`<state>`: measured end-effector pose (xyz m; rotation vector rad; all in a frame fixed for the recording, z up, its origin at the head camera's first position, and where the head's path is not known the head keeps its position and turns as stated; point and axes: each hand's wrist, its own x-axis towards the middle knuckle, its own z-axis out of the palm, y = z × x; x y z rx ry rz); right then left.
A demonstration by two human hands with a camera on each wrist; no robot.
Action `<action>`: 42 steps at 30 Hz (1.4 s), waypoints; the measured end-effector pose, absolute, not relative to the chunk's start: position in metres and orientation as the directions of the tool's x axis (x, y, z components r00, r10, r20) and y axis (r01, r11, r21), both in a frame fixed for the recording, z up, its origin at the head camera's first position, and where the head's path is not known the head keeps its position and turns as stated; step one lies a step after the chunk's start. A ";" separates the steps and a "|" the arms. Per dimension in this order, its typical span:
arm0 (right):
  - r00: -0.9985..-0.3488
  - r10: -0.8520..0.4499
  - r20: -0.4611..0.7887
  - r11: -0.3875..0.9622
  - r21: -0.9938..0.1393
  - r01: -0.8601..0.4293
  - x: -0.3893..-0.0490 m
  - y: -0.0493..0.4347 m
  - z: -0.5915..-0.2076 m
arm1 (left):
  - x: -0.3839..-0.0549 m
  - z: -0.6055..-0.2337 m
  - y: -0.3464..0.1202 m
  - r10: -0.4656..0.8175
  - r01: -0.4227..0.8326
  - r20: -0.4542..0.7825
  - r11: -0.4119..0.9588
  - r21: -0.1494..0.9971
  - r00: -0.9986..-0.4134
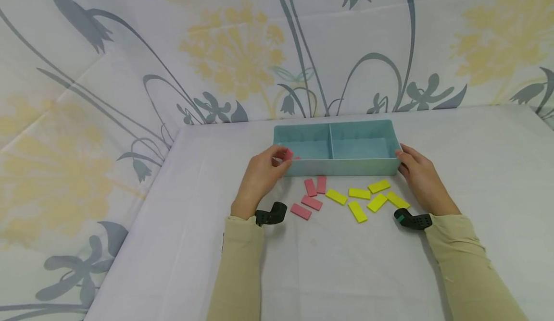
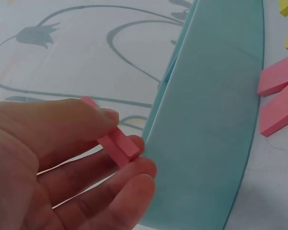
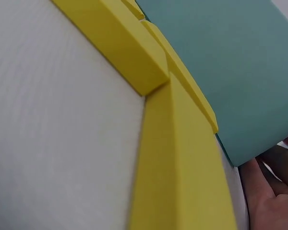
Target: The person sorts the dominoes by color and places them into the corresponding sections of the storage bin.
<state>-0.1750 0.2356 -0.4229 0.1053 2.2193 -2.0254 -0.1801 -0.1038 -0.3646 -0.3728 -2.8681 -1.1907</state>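
Observation:
My left hand (image 1: pixel 259 173) pinches a small pink block (image 2: pixel 119 146) between thumb and fingertips, at the front left corner of a blue-green two-compartment box (image 1: pixel 346 167). A bit of pink (image 1: pixel 296 158) shows just past the front rim, beside those fingertips. At the opposite end my right hand (image 1: pixel 421 177) grips the box's right wall, thumb at the rim and fingers along the outside. In the right wrist view that hand (image 3: pixel 273 206) is partly cut off at the edge, against the box corner.
In front of the box lie several loose pink blocks (image 1: pixel 311 203) on the left and several yellow blocks (image 1: pixel 357 212) on the right. A white cloth (image 1: pixel 329 273) covers the table. Behind it hangs a flower-patterned curtain (image 1: pixel 259 47).

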 end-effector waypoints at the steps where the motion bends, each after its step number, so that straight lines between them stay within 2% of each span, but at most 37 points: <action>1: -0.988 -0.038 -0.149 0.102 -0.984 0.145 -0.175 0.235 -0.422 | -0.180 -0.365 -0.104 0.210 0.231 0.116 0.678 0.698 -0.971; 14: -0.981 -0.036 -0.190 0.224 -0.958 0.178 -0.169 0.236 -0.419 | -0.181 -0.374 -0.100 0.204 0.249 0.148 0.685 0.685 -0.968; 18: -0.979 -0.035 -0.203 0.220 -0.957 0.191 -0.169 0.237 -0.416 | -0.181 -0.372 -0.101 0.192 0.261 0.177 0.676 0.689 -0.965; 25: -0.976 -0.041 -0.214 0.210 -0.957 0.201 -0.170 0.237 -0.415 | -0.182 -0.370 -0.102 0.175 0.358 0.324 0.636 0.683 -0.930; 31: -0.976 -0.038 -0.216 0.180 -0.962 0.206 -0.168 0.239 -0.415 | -0.183 -0.372 -0.102 0.186 0.369 0.332 0.646 0.668 -0.925; 42: -0.977 -0.033 -0.209 0.170 -0.965 0.201 -0.169 0.240 -0.412 | -0.186 -0.374 -0.102 0.121 0.344 0.345 0.613 0.712 -0.931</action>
